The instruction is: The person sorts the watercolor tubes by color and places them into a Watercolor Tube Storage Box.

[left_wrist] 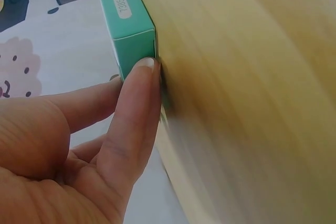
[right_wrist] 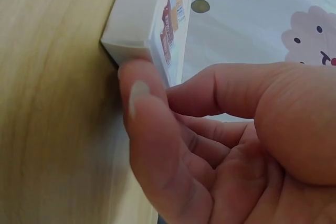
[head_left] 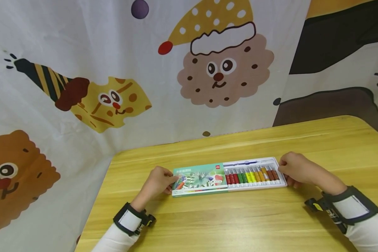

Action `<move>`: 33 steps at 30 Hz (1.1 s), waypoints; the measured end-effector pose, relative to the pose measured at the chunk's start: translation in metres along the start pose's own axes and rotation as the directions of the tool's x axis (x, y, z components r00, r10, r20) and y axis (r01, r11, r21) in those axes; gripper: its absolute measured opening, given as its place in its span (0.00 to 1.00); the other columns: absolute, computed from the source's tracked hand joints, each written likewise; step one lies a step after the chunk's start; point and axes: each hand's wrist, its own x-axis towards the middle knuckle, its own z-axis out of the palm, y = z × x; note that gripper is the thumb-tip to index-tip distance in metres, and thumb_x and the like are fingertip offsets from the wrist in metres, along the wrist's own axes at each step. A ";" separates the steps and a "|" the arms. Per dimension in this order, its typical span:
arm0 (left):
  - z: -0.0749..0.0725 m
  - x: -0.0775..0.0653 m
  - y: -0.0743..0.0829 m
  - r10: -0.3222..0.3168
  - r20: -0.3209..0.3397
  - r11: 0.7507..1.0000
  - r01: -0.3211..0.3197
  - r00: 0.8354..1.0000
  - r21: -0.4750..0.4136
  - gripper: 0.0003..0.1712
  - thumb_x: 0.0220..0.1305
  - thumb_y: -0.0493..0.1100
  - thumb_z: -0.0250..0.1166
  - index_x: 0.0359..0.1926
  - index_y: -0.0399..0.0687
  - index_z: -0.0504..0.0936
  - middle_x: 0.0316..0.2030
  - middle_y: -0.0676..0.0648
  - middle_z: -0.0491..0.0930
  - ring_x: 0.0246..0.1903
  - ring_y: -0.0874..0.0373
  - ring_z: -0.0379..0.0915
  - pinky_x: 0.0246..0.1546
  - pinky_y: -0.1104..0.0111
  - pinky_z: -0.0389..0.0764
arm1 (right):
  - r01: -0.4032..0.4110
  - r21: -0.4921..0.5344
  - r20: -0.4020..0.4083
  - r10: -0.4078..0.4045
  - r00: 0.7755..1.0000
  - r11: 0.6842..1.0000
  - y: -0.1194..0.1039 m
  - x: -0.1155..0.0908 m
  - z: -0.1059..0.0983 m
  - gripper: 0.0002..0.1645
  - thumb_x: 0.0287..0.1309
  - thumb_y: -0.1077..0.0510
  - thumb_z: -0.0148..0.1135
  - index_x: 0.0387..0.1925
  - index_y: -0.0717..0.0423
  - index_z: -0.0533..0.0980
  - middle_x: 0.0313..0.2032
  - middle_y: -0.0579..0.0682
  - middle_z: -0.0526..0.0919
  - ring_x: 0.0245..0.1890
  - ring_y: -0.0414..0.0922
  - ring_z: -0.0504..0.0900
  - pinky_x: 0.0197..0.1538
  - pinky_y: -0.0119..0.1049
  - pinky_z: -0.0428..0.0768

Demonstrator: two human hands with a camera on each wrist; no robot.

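A green paint box sleeve (head_left: 201, 178) with printed flowers lies on the table. Out of its right end projects a white tray (head_left: 255, 188) holding a row of colored paint tubes (head_left: 252, 175) and a blue-handled paintbrush (head_left: 244, 163). My left hand (head_left: 157, 181) pinches the sleeve's left end between thumb and fingers; the left wrist view shows the fingertips at its green corner (left_wrist: 134, 51). At the tray's far right end, my right hand (head_left: 297, 169) pinches the white edge, seen close in the right wrist view (right_wrist: 126, 40). The tray's left part is hidden inside the sleeve.
Both hands work over a wood-grain table (head_left: 208, 224). Behind its back edge hangs a white cloth (head_left: 157, 115) printed with cartoon food figures. A wrist camera on a strap sits on each forearm.
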 end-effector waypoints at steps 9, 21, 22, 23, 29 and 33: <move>0.005 0.001 0.003 0.035 0.012 0.999 -0.035 0.999 -0.012 0.11 0.72 0.42 0.70 0.36 0.37 0.89 0.22 0.44 0.82 0.19 0.53 0.82 0.23 0.62 0.85 | 0.017 -0.013 -0.030 -0.018 0.999 1.000 -0.001 0.000 0.000 0.08 0.71 0.66 0.55 0.37 0.66 0.78 0.19 0.51 0.77 0.16 0.44 0.77 0.22 0.41 0.82; 0.013 0.004 0.010 0.051 0.032 0.998 -0.050 0.998 -0.022 0.14 0.72 0.43 0.70 0.29 0.40 0.88 0.21 0.43 0.81 0.18 0.54 0.81 0.22 0.63 0.85 | 0.062 -0.044 -0.039 -0.064 0.997 0.997 -0.005 0.003 0.001 0.10 0.71 0.68 0.54 0.37 0.68 0.80 0.19 0.50 0.77 0.17 0.43 0.78 0.22 0.40 0.81; 0.014 0.004 0.011 0.051 0.033 0.998 -0.050 0.998 -0.024 0.15 0.72 0.43 0.70 0.28 0.40 0.87 0.21 0.43 0.81 0.18 0.54 0.81 0.22 0.63 0.84 | 0.062 -0.045 -0.039 -0.063 0.997 0.997 -0.005 0.003 0.001 0.10 0.71 0.68 0.54 0.37 0.68 0.80 0.19 0.50 0.77 0.17 0.43 0.77 0.22 0.39 0.81; 0.015 0.004 0.012 0.052 0.035 0.998 -0.051 0.998 -0.027 0.15 0.72 0.43 0.70 0.28 0.40 0.87 0.21 0.43 0.81 0.18 0.54 0.81 0.22 0.63 0.84 | 0.062 -0.047 -0.039 -0.064 0.997 0.997 -0.006 0.003 0.001 0.10 0.71 0.68 0.54 0.37 0.68 0.81 0.19 0.50 0.77 0.17 0.43 0.77 0.22 0.39 0.81; 0.020 0.004 0.017 0.061 0.047 0.998 -0.060 0.997 -0.031 0.15 0.72 0.42 0.70 0.27 0.40 0.87 0.21 0.44 0.82 0.18 0.53 0.82 0.22 0.63 0.85 | 0.065 -0.046 -0.037 -0.066 0.997 0.997 -0.007 0.002 0.005 0.10 0.71 0.68 0.54 0.40 0.70 0.81 0.20 0.50 0.78 0.18 0.43 0.78 0.23 0.39 0.81; 0.024 0.003 0.020 0.071 0.053 0.997 -0.069 0.996 -0.045 0.13 0.73 0.38 0.68 0.30 0.38 0.88 0.21 0.43 0.82 0.19 0.52 0.82 0.23 0.62 0.85 | 0.075 -0.031 -0.040 -0.076 0.996 0.997 -0.009 0.002 0.008 0.10 0.71 0.68 0.55 0.41 0.71 0.81 0.20 0.50 0.78 0.17 0.43 0.78 0.23 0.40 0.82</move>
